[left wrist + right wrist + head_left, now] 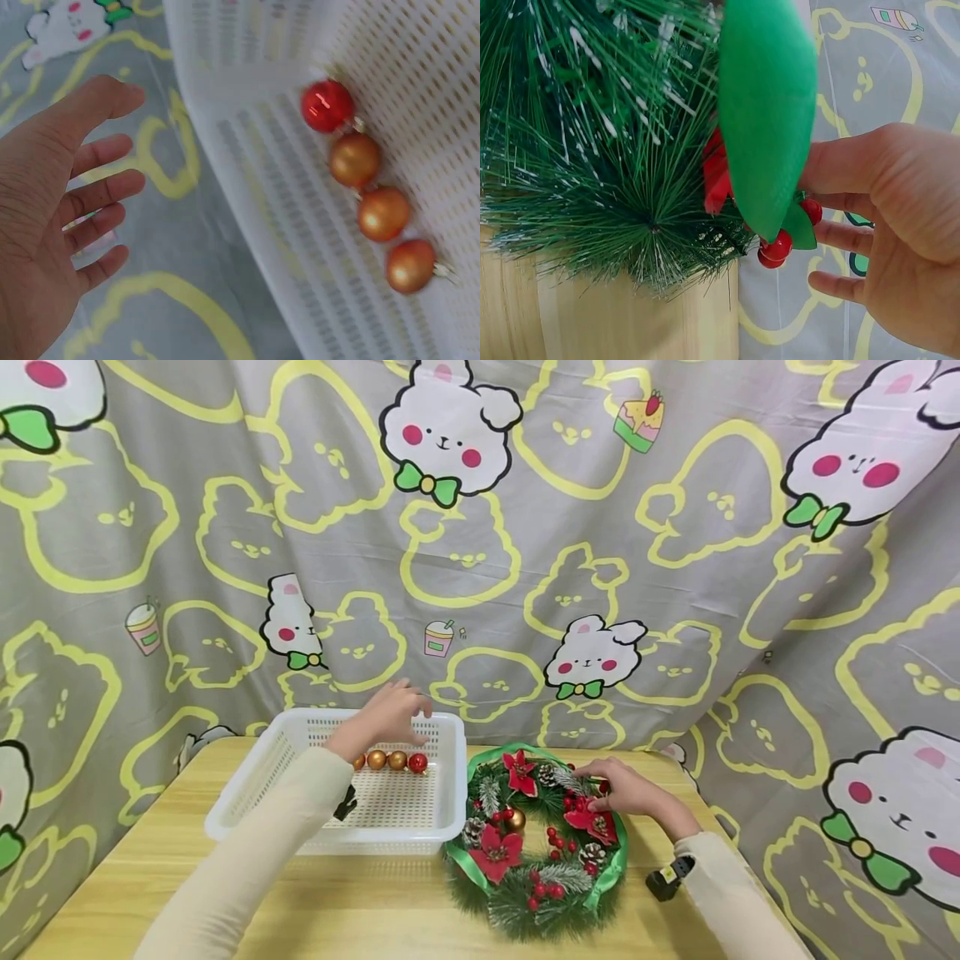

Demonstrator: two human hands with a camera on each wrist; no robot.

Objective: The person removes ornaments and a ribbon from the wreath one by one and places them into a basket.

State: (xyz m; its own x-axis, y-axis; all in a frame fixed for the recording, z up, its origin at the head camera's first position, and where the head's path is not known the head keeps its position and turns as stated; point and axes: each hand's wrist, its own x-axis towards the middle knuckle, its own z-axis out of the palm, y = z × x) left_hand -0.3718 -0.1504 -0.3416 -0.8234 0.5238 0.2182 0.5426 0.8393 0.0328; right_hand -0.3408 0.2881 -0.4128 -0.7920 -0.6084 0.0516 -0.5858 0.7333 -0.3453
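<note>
My left hand [390, 714] hovers over the back part of a white plastic basket [442, 837], fingers spread and holding nothing. Inside lie a shiny red ball ornament [328, 106] and several gold ball ornaments [355, 160] in a row. To the right, a green Christmas wreath [558, 881] lies on the table, bearing red poinsettias [497, 853], pinecones, berries and a gold ball [514, 820]. My right hand [626, 787] rests at its upper right edge with loosely extended fingers. In the right wrist view, a green ribbon [769, 112] partly hides the right thumb.
The wooden table [360, 902] carries the basket and wreath side by side, almost touching. A grey curtain [480, 568] with cartoon rabbits hangs right behind the table. Small black wrist cameras [667, 878] sit at the cuffs of both beige sleeves.
</note>
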